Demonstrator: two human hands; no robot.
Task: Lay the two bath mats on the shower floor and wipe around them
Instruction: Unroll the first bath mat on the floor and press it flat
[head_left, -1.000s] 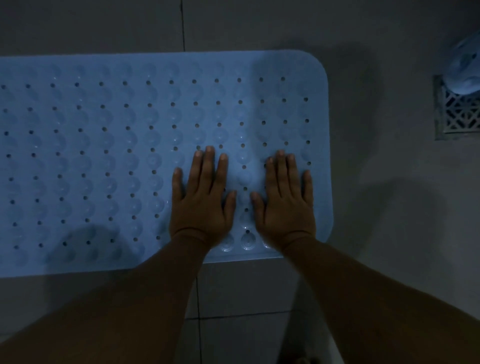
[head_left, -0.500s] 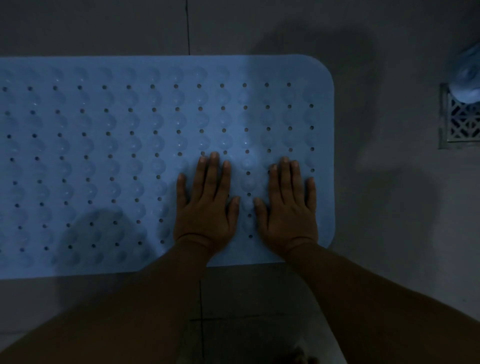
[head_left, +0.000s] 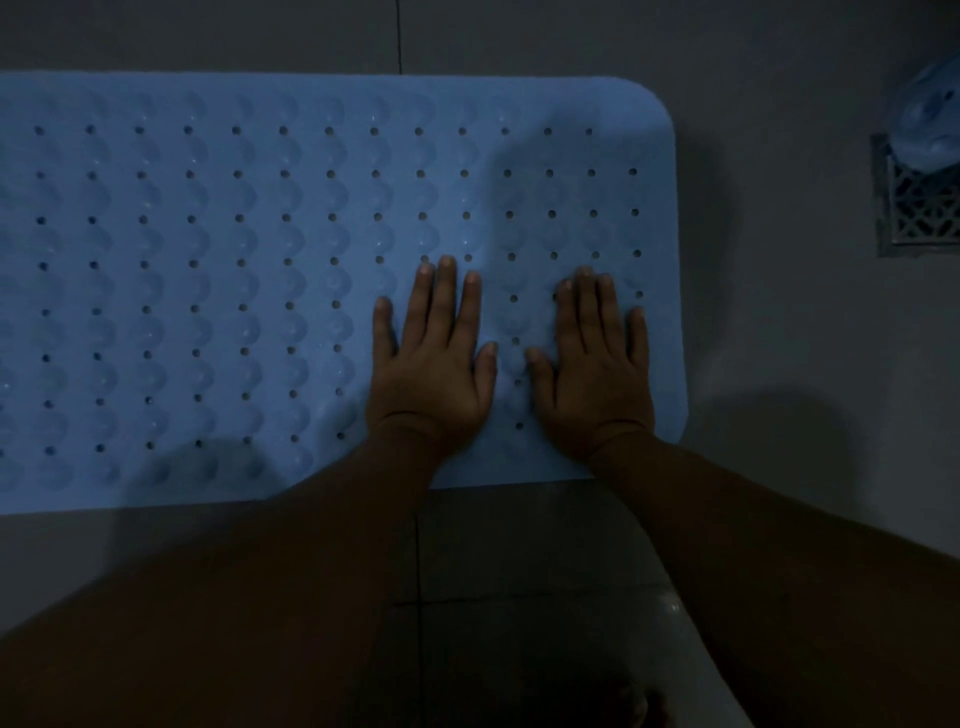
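Left hand (head_left: 434, 364), right hand (head_left: 597, 366) flat, fingers straight, pressing mat (head_left: 208, 286) near its right end. Mat flat on tiled floor (head_left: 779, 364); left part runs out of view. Bare tile past right, near edges. Drain (head_left: 919, 218) at far right, pale blue object (head_left: 930, 124) partly over it.

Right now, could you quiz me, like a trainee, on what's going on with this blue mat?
1. True or false: both hands lie flat on the blue mat.
2. Which hand is nearer the mat's rounded end: A) left hand B) right hand?
3. What metal fitting is set into the floor on the right?

Key: 1 true; 2 B; 3 the drain grate.
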